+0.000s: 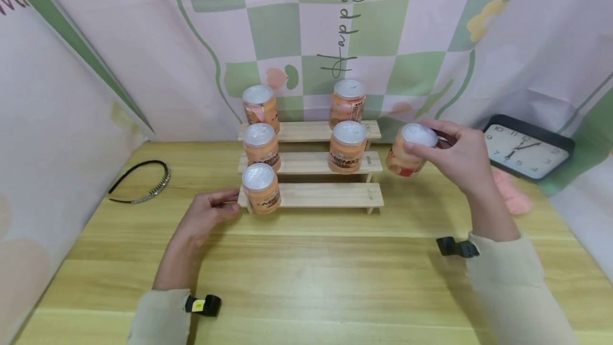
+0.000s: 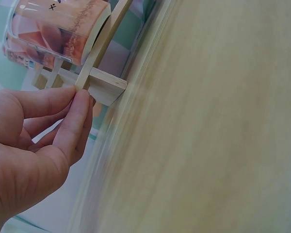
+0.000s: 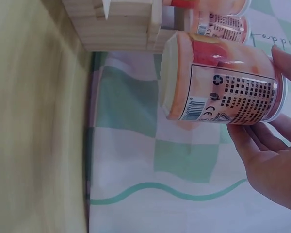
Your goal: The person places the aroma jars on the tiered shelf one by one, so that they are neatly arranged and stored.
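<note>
My right hand (image 1: pixel 457 156) holds an orange can (image 1: pixel 407 150) with a clear lid, gripping it near the lid between thumb and fingers. In the right wrist view the can (image 3: pixel 223 80) is raised off the table, its barcode label in sight. A three-step wooden rack (image 1: pixel 330 196) stands by the back curtain. Thumb and fingertips of my left hand (image 1: pixel 206 214) pinch the left end of its lowest step, as the left wrist view shows at the step's edge (image 2: pixel 87 73). On that step sits one can (image 1: pixel 262 190), at the left.
Two cans stand on the middle step, left (image 1: pixel 261 148) and right (image 1: pixel 347 148); the top step bears two more, left (image 1: pixel 261 108) and right (image 1: pixel 348 103). A black headband (image 1: pixel 163 180) lies at left. A clock (image 1: pixel 524 148) and a pink fluffy thing (image 1: pixel 512 193) are at right.
</note>
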Motion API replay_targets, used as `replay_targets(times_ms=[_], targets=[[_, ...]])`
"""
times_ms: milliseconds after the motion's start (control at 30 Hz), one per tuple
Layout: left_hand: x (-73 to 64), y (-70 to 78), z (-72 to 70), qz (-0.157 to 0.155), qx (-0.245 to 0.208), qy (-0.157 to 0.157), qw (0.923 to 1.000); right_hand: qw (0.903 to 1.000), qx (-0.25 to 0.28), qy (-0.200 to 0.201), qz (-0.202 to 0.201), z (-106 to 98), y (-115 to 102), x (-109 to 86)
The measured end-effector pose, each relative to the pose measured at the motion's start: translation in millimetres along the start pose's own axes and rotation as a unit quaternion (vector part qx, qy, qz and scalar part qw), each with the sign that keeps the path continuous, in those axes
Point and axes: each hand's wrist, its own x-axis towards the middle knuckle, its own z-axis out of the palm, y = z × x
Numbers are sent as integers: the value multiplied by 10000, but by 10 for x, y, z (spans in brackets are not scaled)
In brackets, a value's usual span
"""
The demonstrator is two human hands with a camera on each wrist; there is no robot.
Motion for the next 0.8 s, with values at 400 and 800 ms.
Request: replay_targets(times_ms=[400,800], targets=[[6,-10,0,64,26,19,10000,9989,334,-217,-247,85,-115,-69],[24,-33,-4,74,-33,23,10000,9964,431,-606,-415,205,-176,-123]])
